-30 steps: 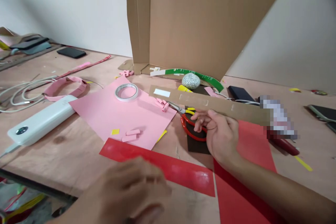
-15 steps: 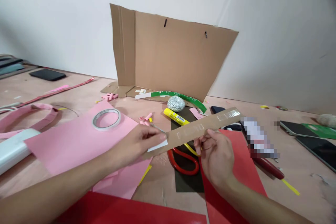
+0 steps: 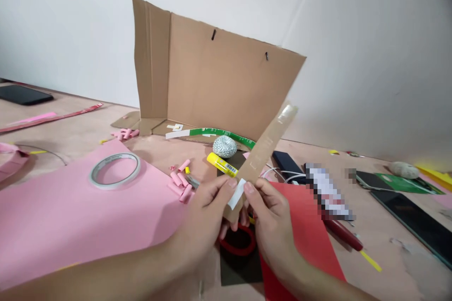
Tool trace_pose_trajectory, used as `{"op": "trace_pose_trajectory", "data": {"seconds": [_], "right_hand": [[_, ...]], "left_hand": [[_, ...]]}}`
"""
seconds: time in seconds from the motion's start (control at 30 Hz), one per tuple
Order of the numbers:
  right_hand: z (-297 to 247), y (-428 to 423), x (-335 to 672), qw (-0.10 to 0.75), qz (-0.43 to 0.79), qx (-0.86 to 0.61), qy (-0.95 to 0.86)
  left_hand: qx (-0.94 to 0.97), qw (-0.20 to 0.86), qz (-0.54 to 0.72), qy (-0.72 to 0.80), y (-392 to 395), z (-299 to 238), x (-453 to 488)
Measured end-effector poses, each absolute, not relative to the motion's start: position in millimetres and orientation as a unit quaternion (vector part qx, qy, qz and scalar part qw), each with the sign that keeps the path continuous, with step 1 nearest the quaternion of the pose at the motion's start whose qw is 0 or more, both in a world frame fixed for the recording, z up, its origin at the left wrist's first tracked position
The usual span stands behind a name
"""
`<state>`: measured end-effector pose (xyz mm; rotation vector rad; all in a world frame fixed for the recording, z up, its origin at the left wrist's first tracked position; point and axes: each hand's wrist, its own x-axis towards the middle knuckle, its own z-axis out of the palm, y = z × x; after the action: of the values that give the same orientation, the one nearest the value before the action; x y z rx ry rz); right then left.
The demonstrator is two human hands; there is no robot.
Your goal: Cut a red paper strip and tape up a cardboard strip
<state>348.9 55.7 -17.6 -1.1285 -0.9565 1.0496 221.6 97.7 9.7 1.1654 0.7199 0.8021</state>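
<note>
Between my two hands is a brown cardboard strip (image 3: 263, 150) with patches of clear tape, tilted up and to the right. A small white piece of tape (image 3: 237, 194) lies on its near end. My left hand (image 3: 208, 207) grips the strip's left edge, thumb beside the white tape. On the other edge, my right hand (image 3: 270, 209) pinches the strip with its thumb near that tape. Beneath the hands, red-handled scissors (image 3: 240, 242) are partly hidden. Just beyond are a yellow glue stick (image 3: 221, 163) and a speckled silvery stone-like ball (image 3: 225, 146).
A folded cardboard panel (image 3: 226, 75) stands against the wall. On pink paper (image 3: 70, 225) at left rests a tape roll (image 3: 115, 170), with small pink paper rolls (image 3: 180, 181) nearby. Red paper (image 3: 303, 240), a dark red handle (image 3: 342, 234) and a phone (image 3: 413, 223) lie right.
The strip has swung steeper, its far end rising. My right hand has moved down to the white-taped end, close to my left hand. The view has shifted too.
</note>
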Motion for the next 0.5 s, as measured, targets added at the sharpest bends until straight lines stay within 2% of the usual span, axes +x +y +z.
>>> {"op": "trace_pose_trajectory", "data": {"seconds": [0.17,0.37,0.43,0.5], "right_hand": [[-17.5,55.6,351.1,0.594,0.484,-0.475,-0.432],[-15.4,58.7,350.9,0.543,0.428,-0.556,-0.462],[-13.7,58.3,349.7,0.532,0.366,-0.592,-0.483],[-11.6,55.8,349.0,0.538,0.233,-0.603,-0.540]], "left_hand": [[0.546,0.741,0.271,0.282,92.7,10.5,187.1],[0.572,0.714,0.281,0.290,91.6,7.2,171.0],[0.574,0.697,0.285,0.322,92.8,3.0,169.6],[0.567,0.683,0.281,0.365,94.1,0.3,167.8]]}}
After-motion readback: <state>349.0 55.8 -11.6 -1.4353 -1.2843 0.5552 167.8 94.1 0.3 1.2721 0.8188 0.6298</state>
